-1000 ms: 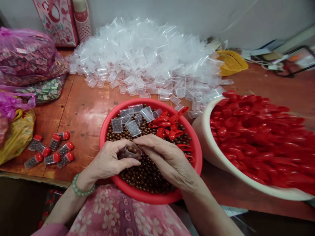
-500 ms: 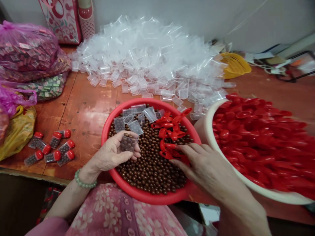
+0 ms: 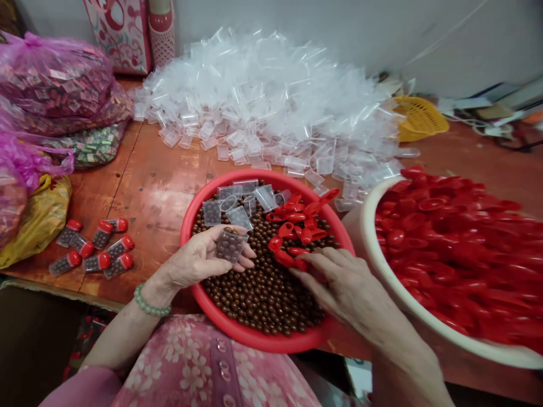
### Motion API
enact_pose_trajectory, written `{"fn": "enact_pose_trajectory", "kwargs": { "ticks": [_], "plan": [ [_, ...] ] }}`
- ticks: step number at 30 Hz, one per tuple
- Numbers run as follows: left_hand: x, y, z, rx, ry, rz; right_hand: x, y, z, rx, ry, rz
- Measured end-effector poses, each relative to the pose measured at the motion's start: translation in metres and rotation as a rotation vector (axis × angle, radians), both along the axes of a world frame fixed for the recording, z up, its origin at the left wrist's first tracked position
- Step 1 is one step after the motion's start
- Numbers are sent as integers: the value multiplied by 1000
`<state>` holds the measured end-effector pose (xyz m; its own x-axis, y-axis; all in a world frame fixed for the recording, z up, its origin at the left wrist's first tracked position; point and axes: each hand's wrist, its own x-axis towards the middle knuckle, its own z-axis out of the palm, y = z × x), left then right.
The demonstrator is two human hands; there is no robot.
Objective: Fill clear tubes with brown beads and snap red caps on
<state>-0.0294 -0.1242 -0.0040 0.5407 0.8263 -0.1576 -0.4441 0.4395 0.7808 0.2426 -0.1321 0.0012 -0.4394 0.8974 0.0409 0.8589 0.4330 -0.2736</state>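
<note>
My left hand (image 3: 203, 254), with a green bead bracelet at its wrist, holds a clear plastic case (image 3: 231, 246) filled with brown balls. My right hand (image 3: 339, 282) is at the right side of a red basin (image 3: 203, 305), its thumb and fingers around a red plastic cap (image 3: 300, 263). Brown balls (image 3: 258, 299) fill the basin. Empty clear cases (image 3: 240, 217) lie on them at the back, and loose red caps (image 3: 311, 233) lie at the back right.
Clear cases (image 3: 263, 102) are heaped behind the basin. A white tub (image 3: 373, 226) of red caps stands right, a yellow basket (image 3: 418, 118) behind it. Several filled, capped cases (image 3: 97, 261) lie left, near a yellow bag (image 3: 42, 220) and pink bags (image 3: 55, 85).
The view has shifted slightly, so the table's contents appear farther right. My left hand still holds the filled case. My right fingers have shifted slightly among the red caps.
</note>
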Motion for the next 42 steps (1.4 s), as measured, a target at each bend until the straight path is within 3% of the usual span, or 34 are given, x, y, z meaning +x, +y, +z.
{"fn": "enact_pose_trajectory", "kwargs": {
  "ticks": [3,7,11,14,21,33,37,42],
  "plan": [
    [0,0,0,-24,-28,-5,-11,2,11,-37,212,-60],
    [1,-1,-2,-27,-30,-6,-34,11,25,-207,379,-153],
    [2,-2,-3,-17,-10,-25,-60,27,35,-460,653,-95],
    [1,-2,-4,-3,1,-35,-75,41,41,-490,765,40],
    [-1,-2,-6,29,12,-85,-94,59,48,-512,695,204],
    [2,-5,-2,102,191,-92,-104,71,70,-249,197,557],
    [2,-4,-2,83,175,-89,-104,72,67,-218,171,527],
    [0,-3,-1,49,101,-98,-91,75,55,-215,362,372]
  ]
}}
